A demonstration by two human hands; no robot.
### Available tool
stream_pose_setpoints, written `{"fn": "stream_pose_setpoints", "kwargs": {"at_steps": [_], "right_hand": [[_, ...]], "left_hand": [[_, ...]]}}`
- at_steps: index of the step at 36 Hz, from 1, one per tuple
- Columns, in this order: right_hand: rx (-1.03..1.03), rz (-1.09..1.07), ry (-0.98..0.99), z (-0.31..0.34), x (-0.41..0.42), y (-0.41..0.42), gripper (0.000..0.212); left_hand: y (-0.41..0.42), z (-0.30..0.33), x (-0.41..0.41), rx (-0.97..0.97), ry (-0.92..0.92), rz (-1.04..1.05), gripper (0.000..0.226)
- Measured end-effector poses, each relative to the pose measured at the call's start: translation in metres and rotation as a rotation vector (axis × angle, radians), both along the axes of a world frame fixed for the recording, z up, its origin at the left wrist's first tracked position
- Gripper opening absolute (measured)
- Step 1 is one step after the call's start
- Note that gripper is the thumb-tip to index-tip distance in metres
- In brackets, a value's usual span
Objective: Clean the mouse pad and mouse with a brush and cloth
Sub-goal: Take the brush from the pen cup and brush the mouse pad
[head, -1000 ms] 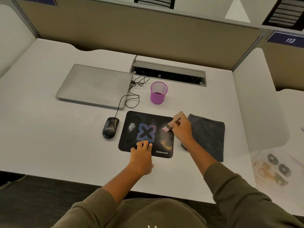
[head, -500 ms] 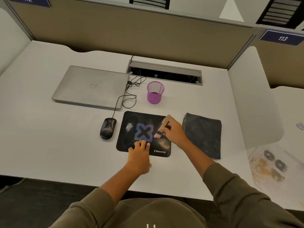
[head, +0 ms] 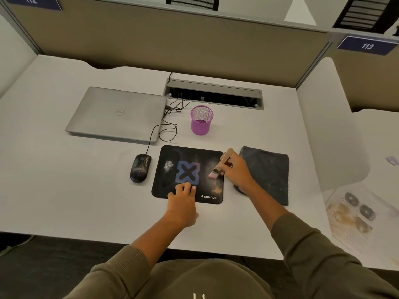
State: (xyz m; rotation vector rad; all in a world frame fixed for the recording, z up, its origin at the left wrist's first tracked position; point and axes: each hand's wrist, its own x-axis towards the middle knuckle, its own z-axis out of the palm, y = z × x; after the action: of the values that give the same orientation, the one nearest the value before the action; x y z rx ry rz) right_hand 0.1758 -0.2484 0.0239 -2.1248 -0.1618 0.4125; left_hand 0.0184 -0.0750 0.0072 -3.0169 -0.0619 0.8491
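A black mouse pad (head: pixel 168 182) with a blue X lies near the desk's front edge, with pale dusty smears on its left and right parts. My left hand (head: pixel 182 203) presses flat on the pad's front edge, fingers spread. My right hand (head: pixel 236 171) grips a small wooden-handled brush (head: pixel 218 167), whose pink bristles touch the pad's right side. A black wired mouse (head: pixel 140 168), speckled with dust, sits just left of the pad. A dark folded cloth (head: pixel 269 175) lies to the pad's right, partly under my right wrist.
A shut silver laptop (head: pixel 117 114) lies at the back left, the mouse cable (head: pixel 166 128) looping beside it. A purple mesh cup (head: pixel 201 119) stands behind the pad. An open cable tray (head: pixel 213 94) is at the back. Partition panels enclose the desk (head: pixel 64 190).
The brush has swept across the pad's right part: toward the middle half a second ago, now back toward the right edge. My left hand has stayed on the pad.
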Motion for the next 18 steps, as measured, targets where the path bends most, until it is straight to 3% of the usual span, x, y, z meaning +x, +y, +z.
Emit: {"fn": "stream_pose_setpoints", "kwargs": {"at_steps": [9,15,18], "right_hand": [[-0.153,0.237,0.022,-0.013,-0.012,-0.025,0.019],[0.0,0.058,0.023,-0.001,-0.003,-0.006,0.02],[-0.005,0.079,0.055,-0.006,-0.011,0.002,0.019]], "left_hand": [[-0.002,-0.002,0.0,0.004,0.001,0.016,0.095],[-0.001,-0.003,0.001,0.008,0.0,0.009,0.095],[0.0,-0.002,0.001,0.001,-0.001,0.005,0.093]]}}
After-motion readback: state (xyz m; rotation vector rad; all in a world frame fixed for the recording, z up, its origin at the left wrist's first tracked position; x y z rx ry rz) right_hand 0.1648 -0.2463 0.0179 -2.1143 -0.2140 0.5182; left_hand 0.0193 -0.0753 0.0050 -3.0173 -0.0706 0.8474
